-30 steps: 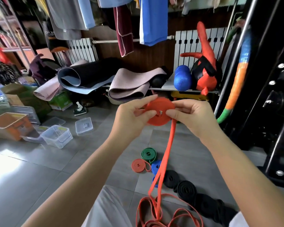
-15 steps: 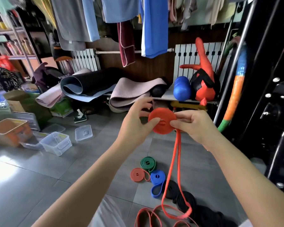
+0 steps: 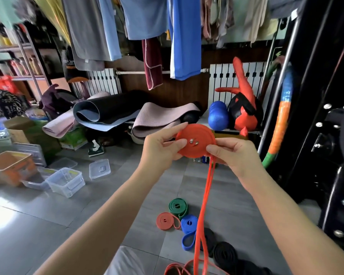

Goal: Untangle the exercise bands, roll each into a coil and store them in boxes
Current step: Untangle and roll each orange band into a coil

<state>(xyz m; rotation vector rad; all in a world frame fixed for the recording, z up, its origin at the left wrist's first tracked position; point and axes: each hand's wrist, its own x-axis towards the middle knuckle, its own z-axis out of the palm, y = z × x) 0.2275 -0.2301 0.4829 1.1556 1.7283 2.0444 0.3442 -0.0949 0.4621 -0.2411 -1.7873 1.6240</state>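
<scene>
It was a cluttered home-gym storeroom: clothes (image 3: pixel 184 36) hung above the white radiator (image 3: pixel 220 80), rolled exercise mats (image 3: pixel 107 112) lay left of it, a blue massage ball (image 3: pixel 217 117) sat below it, and a black steel rack (image 3: pixel 316 96) stood to its right.

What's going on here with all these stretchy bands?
A person is coiling an orange band. The left hand and right hand pinch the part-wound disc between them, and its loose tail hangs down to the floor. On the floor lie a green coil, a small red coil, a blue coil and some black bands. All of them are outside the clear boxes at the left.
</scene>
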